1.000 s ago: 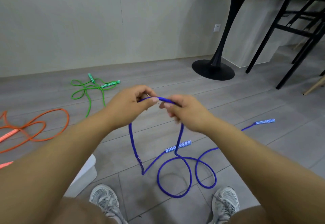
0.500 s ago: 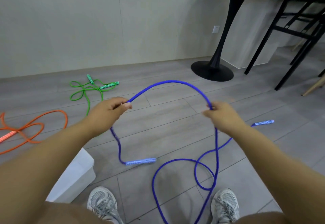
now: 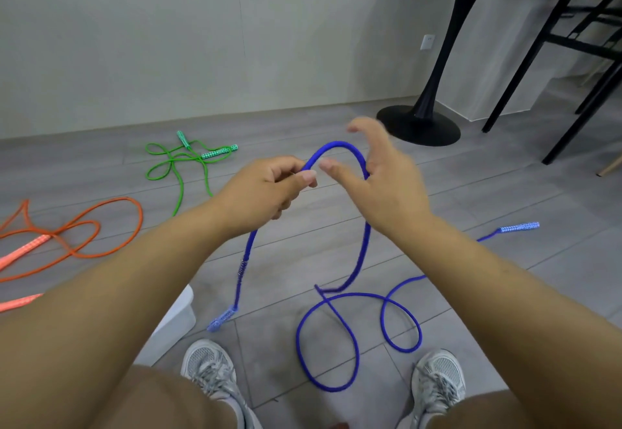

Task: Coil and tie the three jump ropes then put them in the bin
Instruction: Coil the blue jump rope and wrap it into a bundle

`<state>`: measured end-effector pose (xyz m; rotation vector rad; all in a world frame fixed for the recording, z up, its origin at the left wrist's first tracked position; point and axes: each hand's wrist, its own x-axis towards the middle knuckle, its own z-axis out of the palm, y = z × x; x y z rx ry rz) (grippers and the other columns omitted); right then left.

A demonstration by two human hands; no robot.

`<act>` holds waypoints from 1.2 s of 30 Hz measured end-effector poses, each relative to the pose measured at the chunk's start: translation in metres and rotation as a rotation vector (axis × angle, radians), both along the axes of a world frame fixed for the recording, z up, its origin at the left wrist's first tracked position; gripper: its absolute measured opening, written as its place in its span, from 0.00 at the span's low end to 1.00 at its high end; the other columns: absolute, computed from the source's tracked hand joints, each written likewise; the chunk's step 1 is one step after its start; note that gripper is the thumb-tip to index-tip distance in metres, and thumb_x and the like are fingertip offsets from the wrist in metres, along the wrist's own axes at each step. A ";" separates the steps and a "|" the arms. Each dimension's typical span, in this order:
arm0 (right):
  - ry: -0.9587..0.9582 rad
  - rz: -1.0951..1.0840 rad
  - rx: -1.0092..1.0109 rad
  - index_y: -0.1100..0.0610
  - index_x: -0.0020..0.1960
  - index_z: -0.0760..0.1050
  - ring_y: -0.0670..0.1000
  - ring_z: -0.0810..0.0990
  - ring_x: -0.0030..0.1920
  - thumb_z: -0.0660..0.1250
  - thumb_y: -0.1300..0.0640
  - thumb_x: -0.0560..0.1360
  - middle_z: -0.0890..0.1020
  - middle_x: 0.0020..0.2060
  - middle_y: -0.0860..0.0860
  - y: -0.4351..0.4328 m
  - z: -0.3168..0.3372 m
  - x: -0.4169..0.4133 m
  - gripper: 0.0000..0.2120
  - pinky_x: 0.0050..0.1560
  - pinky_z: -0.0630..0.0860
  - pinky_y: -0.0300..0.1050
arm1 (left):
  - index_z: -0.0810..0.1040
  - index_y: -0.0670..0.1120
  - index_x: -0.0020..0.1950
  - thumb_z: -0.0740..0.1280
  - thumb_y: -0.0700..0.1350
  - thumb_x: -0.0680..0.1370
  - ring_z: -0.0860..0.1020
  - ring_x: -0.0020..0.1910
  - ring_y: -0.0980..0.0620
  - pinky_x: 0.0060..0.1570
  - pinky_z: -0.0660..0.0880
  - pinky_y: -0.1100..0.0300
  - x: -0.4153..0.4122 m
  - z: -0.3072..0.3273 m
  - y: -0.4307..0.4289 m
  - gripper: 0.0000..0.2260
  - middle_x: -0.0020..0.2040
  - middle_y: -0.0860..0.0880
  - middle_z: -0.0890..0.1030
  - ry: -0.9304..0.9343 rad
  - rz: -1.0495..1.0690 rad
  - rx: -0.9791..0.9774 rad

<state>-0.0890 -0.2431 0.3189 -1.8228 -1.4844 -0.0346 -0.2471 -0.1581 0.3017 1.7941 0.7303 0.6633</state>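
Looking down through the head camera, I see the left hand [image 3: 266, 189] raised in front of the body and pinching the blue jump rope [image 3: 340, 145] between thumb and curled fingers. From this pinch the rope rises in a narrow arch and comes down at the right hand [image 3: 387, 179], which is wide, its fingers spread and straight. The rope passes the fork between thumb and forefinger, but the hand is blurred and I cannot tell if it touches there. Below the left hand one part hangs down and ends in a handle [image 3: 222, 319] low at the floor [image 3: 303, 246], just beside the white bin [image 3: 175, 322], which is mostly hidden under the left forearm. Below the right hand the other part drops to the floor, makes two loose loops between the shoes [image 3: 208, 364], and runs to the right to the second handle [image 3: 520, 227]. The green jump rope [image 3: 178, 162] lies uncoiled near the wall, the orange jump rope [image 3: 101, 226] uncoiled at the left edge. A black table [image 3: 419, 125] stands at the back right.
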 end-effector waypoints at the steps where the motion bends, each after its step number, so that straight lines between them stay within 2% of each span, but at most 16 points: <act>1: -0.085 0.000 -0.055 0.44 0.61 0.68 0.46 0.73 0.38 0.61 0.36 0.73 0.77 0.40 0.43 0.002 0.001 0.001 0.20 0.39 0.73 0.46 | 0.79 0.45 0.45 0.63 0.45 0.79 0.63 0.27 0.54 0.28 0.62 0.62 -0.001 0.000 0.000 0.08 0.27 0.54 0.66 0.010 -0.004 0.001; 4: -0.195 -0.040 -0.157 0.46 0.54 0.75 0.49 0.75 0.45 0.60 0.38 0.75 0.78 0.49 0.48 0.006 0.001 0.008 0.15 0.43 0.74 0.46 | 0.81 0.45 0.46 0.63 0.45 0.79 0.63 0.27 0.55 0.28 0.63 0.62 -0.007 -0.004 0.004 0.08 0.28 0.54 0.66 0.050 -0.026 0.011; 6: -0.115 -0.003 -0.214 0.49 0.49 0.75 0.50 0.74 0.42 0.62 0.41 0.75 0.72 0.48 0.49 0.006 -0.001 0.008 0.12 0.43 0.71 0.44 | 0.81 0.46 0.46 0.63 0.45 0.79 0.64 0.27 0.55 0.29 0.64 0.62 -0.010 -0.005 0.004 0.08 0.28 0.54 0.66 0.058 -0.044 0.003; 8: 0.012 0.140 -0.251 0.50 0.53 0.75 0.50 0.73 0.43 0.61 0.46 0.77 0.69 0.50 0.50 0.006 -0.004 0.005 0.10 0.46 0.73 0.43 | 0.81 0.46 0.45 0.63 0.45 0.79 0.63 0.28 0.54 0.28 0.63 0.62 -0.010 -0.005 0.003 0.08 0.28 0.52 0.66 0.037 -0.056 -0.017; 11: -0.056 0.275 -0.257 0.56 0.52 0.75 0.50 0.72 0.41 0.57 0.53 0.80 0.75 0.41 0.51 0.005 -0.002 0.002 0.11 0.40 0.68 0.39 | 0.82 0.46 0.46 0.64 0.45 0.78 0.63 0.28 0.54 0.28 0.63 0.63 -0.008 -0.003 0.001 0.07 0.28 0.52 0.66 0.052 -0.046 -0.002; 13: -0.028 0.195 -0.174 0.57 0.48 0.74 0.49 0.70 0.37 0.56 0.54 0.80 0.72 0.34 0.48 0.004 0.003 0.008 0.10 0.36 0.65 0.40 | 0.82 0.45 0.46 0.66 0.46 0.77 0.64 0.27 0.55 0.29 0.64 0.63 -0.009 -0.004 0.002 0.07 0.26 0.54 0.67 0.054 -0.006 0.023; 16: 0.164 -0.031 0.036 0.54 0.45 0.73 0.46 0.68 0.34 0.57 0.55 0.79 0.70 0.32 0.46 0.000 0.005 0.043 0.08 0.37 0.66 0.38 | 0.80 0.45 0.41 0.67 0.46 0.76 0.67 0.24 0.58 0.28 0.67 0.67 -0.018 -0.010 0.009 0.07 0.23 0.54 0.69 0.126 0.074 0.134; 19: 0.422 -0.299 0.209 0.53 0.46 0.73 0.50 0.70 0.34 0.57 0.52 0.78 0.73 0.32 0.48 -0.013 0.002 0.083 0.09 0.40 0.72 0.48 | 0.79 0.48 0.37 0.69 0.49 0.75 0.69 0.24 0.58 0.29 0.69 0.68 -0.036 -0.022 0.020 0.09 0.22 0.55 0.70 0.202 0.129 0.142; 21: 0.411 -0.399 0.121 0.55 0.47 0.74 0.52 0.73 0.35 0.57 0.54 0.79 0.77 0.37 0.54 -0.022 -0.004 0.093 0.08 0.41 0.73 0.47 | 0.78 0.49 0.35 0.69 0.50 0.74 0.67 0.24 0.55 0.27 0.68 0.65 -0.043 -0.028 0.025 0.10 0.22 0.54 0.68 0.175 0.153 0.059; 23: 0.328 -0.335 -0.069 0.56 0.50 0.75 0.55 0.76 0.39 0.60 0.55 0.78 0.80 0.43 0.58 -0.024 -0.015 0.095 0.07 0.43 0.74 0.49 | 0.76 0.49 0.34 0.68 0.47 0.76 0.62 0.23 0.56 0.25 0.61 0.64 -0.040 -0.029 0.026 0.10 0.22 0.55 0.65 0.061 0.174 -0.032; 26: 0.231 -0.167 -0.340 0.51 0.60 0.70 0.51 0.75 0.39 0.65 0.53 0.76 0.79 0.43 0.53 -0.024 -0.019 0.077 0.13 0.38 0.73 0.46 | 0.73 0.46 0.38 0.62 0.44 0.80 0.58 0.23 0.57 0.25 0.56 0.65 -0.027 -0.017 0.021 0.10 0.24 0.56 0.62 -0.087 0.181 -0.093; 28: 0.127 -0.083 -0.454 0.49 0.65 0.66 0.50 0.76 0.43 0.67 0.50 0.74 0.78 0.46 0.50 -0.021 -0.022 0.067 0.21 0.41 0.71 0.44 | 0.72 0.46 0.39 0.61 0.46 0.80 0.56 0.23 0.57 0.24 0.55 0.66 -0.019 -0.008 0.015 0.10 0.25 0.55 0.61 -0.150 0.171 -0.118; 30: 0.132 -0.013 -0.479 0.49 0.66 0.66 0.50 0.77 0.47 0.68 0.48 0.74 0.78 0.48 0.50 -0.019 -0.023 0.054 0.23 0.44 0.72 0.43 | 0.73 0.48 0.39 0.61 0.47 0.80 0.56 0.23 0.57 0.24 0.54 0.67 -0.012 0.000 0.008 0.10 0.25 0.55 0.61 -0.197 0.158 -0.130; 32: 0.278 0.054 -0.411 0.50 0.61 0.68 0.50 0.78 0.45 0.67 0.49 0.75 0.79 0.44 0.51 -0.015 -0.022 0.041 0.17 0.42 0.73 0.40 | 0.73 0.49 0.40 0.61 0.48 0.80 0.55 0.24 0.57 0.24 0.53 0.67 -0.006 0.005 0.002 0.09 0.25 0.55 0.61 -0.226 0.143 -0.137; 34: 0.477 0.091 -0.303 0.54 0.55 0.72 0.49 0.76 0.37 0.61 0.52 0.78 0.77 0.36 0.51 -0.010 -0.014 0.031 0.08 0.39 0.71 0.39 | 0.73 0.49 0.40 0.60 0.49 0.80 0.55 0.24 0.56 0.25 0.53 0.67 -0.002 0.008 -0.001 0.09 0.26 0.55 0.60 -0.244 0.137 -0.153; 36: 0.719 0.104 -0.215 0.56 0.50 0.75 0.47 0.67 0.30 0.56 0.52 0.81 0.69 0.30 0.50 -0.004 -0.006 0.028 0.11 0.34 0.67 0.40 | 0.73 0.49 0.40 0.59 0.50 0.80 0.54 0.24 0.56 0.24 0.53 0.67 0.001 0.009 -0.003 0.10 0.26 0.54 0.60 -0.259 0.150 -0.191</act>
